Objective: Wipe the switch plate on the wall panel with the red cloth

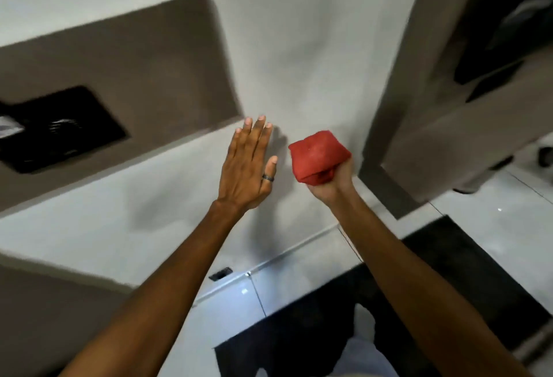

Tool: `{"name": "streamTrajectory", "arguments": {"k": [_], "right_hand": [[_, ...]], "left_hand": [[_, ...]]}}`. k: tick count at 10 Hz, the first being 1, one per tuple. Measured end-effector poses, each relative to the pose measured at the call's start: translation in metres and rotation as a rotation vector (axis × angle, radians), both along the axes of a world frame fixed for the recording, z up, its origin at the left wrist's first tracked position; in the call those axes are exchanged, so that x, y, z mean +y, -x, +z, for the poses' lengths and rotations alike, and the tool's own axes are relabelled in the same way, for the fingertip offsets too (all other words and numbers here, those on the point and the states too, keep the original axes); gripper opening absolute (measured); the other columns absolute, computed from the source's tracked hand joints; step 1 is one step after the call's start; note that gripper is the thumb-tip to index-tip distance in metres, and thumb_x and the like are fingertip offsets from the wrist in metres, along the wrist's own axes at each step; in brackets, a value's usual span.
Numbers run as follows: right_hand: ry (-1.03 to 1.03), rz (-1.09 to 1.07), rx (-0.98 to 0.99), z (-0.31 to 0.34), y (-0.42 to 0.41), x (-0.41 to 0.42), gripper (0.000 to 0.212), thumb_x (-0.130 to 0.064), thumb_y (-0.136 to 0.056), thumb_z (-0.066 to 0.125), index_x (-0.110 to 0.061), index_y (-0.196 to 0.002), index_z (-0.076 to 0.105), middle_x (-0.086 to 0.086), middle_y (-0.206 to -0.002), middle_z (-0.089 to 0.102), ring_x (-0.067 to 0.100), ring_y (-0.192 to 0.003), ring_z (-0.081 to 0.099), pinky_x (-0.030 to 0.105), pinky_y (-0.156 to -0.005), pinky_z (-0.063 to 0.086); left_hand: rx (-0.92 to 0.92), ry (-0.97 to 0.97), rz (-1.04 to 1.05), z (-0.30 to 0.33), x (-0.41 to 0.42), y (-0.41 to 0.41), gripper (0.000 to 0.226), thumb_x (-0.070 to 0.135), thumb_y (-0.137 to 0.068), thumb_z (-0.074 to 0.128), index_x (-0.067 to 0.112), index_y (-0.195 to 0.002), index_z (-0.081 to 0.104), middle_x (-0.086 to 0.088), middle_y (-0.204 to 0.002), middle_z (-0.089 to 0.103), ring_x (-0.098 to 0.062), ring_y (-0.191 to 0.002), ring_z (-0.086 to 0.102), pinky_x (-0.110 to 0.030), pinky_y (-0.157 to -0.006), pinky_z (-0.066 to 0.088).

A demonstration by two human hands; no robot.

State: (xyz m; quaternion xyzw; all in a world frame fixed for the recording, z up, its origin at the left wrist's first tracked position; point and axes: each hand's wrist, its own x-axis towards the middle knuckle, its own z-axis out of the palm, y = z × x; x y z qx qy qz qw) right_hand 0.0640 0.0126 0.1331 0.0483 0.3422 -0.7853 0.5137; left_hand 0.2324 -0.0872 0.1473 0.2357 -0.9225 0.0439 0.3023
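Observation:
A black glossy switch plate [59, 130] sits in a brown wall panel [143, 56] at the left of the view, blurred. My left hand [248, 167] is flat and open against the white wall, just right of and below the panel's corner, with a ring on one finger. My right hand [332, 182] is closed around a folded red cloth [317, 154], held up near the wall to the right of my left hand. The cloth is well away from the switch plate.
A brown door frame [419, 107] stands at the right, with a dark opening behind it. Below are a white skirting strip [269, 263], a dark floor mat [434, 272] and pale glossy floor tiles [493, 206]. A second brown panel [45, 302] is at lower left.

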Motion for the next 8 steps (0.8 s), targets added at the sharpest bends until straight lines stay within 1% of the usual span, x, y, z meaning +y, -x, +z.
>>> {"name": "streamTrajectory", "arguments": {"k": [1, 2, 3, 4, 5, 6, 7, 8], "right_hand": [[-0.154, -0.031, -0.174, -0.044, 0.070, 0.040, 0.037, -0.044, -0.100, 0.045, -0.018, -0.105, 0.071, 0.003, -0.100, 0.075, 0.028, -0.107, 0.068, 0.045, -0.102, 0.053], [-0.178, -0.082, -0.129, -0.076, 0.155, 0.076, 0.063, -0.067, -0.102, 0.039, -0.017, -0.120, 0.072, 0.014, -0.109, 0.079, 0.032, -0.110, 0.070, 0.053, -0.110, 0.049], [-0.250, -0.077, 0.239, -0.093, 0.235, 0.104, 0.075, -0.075, -0.100, 0.036, -0.017, -0.140, 0.062, 0.013, -0.131, 0.070, 0.031, -0.126, 0.066, 0.053, -0.116, 0.049], [-0.607, -0.023, 1.147, -0.110, 0.290, 0.118, 0.057, -0.068, -0.102, 0.035, -0.028, -0.133, 0.060, -0.003, -0.122, 0.069, -0.007, -0.114, 0.064, 0.017, -0.101, 0.053], [-0.870, 0.677, 1.902, -0.154, 0.329, 0.116, 0.075, -0.065, -0.105, 0.015, -0.020, -0.164, 0.027, 0.010, -0.172, 0.027, 0.022, -0.161, 0.020, 0.047, -0.133, 0.019], [-1.004, 0.952, 2.042, -0.180, 0.327, 0.121, 0.080, -0.068, -0.100, 0.000, -0.025, -0.167, 0.004, 0.007, -0.177, -0.002, 0.031, -0.164, -0.004, 0.059, -0.133, -0.002], [-1.013, 0.840, 2.028, -0.172, 0.318, 0.122, 0.085, -0.068, -0.096, -0.007, -0.024, -0.167, 0.002, 0.007, -0.177, -0.003, 0.031, -0.164, -0.007, 0.059, -0.133, -0.005], [-1.001, 0.572, 2.010, -0.154, 0.290, 0.119, 0.085, -0.069, -0.096, -0.003, -0.024, -0.168, 0.006, 0.008, -0.177, 0.001, 0.032, -0.164, -0.004, 0.058, -0.133, -0.003]], "left_hand": [[-0.101, -0.118, -0.042, -0.029, 0.018, 0.062, 0.061, 0.034, -0.106, 0.036, 0.006, -0.159, 0.025, -0.012, -0.168, 0.020, -0.028, -0.157, 0.009, -0.048, -0.129, 0.015], [-0.214, -0.212, -0.077, -0.057, 0.034, 0.123, 0.063, 0.040, -0.107, 0.031, 0.007, -0.160, 0.022, -0.010, -0.168, 0.019, -0.028, -0.157, 0.008, -0.047, -0.128, 0.016], [-0.305, -0.309, -0.066, -0.079, 0.048, 0.171, 0.065, 0.045, -0.107, 0.026, 0.011, -0.162, 0.016, -0.007, -0.169, 0.015, -0.025, -0.158, 0.002, -0.043, -0.130, 0.010], [-0.367, -0.357, -0.056, -0.095, 0.059, 0.205, 0.065, 0.047, -0.107, 0.027, 0.014, -0.162, 0.013, -0.006, -0.170, 0.013, -0.024, -0.158, 0.001, -0.042, -0.130, 0.008], [-0.448, -0.368, -0.026, -0.114, 0.070, 0.234, 0.068, 0.049, -0.106, 0.024, 0.014, -0.162, 0.009, -0.006, -0.170, 0.009, -0.024, -0.158, -0.002, -0.042, -0.130, 0.007], [-0.501, -0.361, 0.028, -0.123, 0.082, 0.243, 0.070, 0.053, -0.105, 0.020, 0.013, -0.163, 0.009, -0.007, -0.170, 0.006, -0.025, -0.158, -0.003, -0.043, -0.130, 0.005], [-0.471, -0.321, 0.073, -0.121, 0.087, 0.237, 0.070, 0.051, -0.106, 0.022, 0.011, -0.162, 0.012, -0.008, -0.170, 0.007, -0.028, -0.158, -0.001, -0.045, -0.130, 0.007], [-0.371, -0.301, 0.137, -0.103, 0.086, 0.224, 0.069, 0.049, -0.106, 0.026, 0.010, -0.162, 0.014, -0.010, -0.170, 0.007, -0.029, -0.158, -0.001, -0.049, -0.129, 0.010]]}}
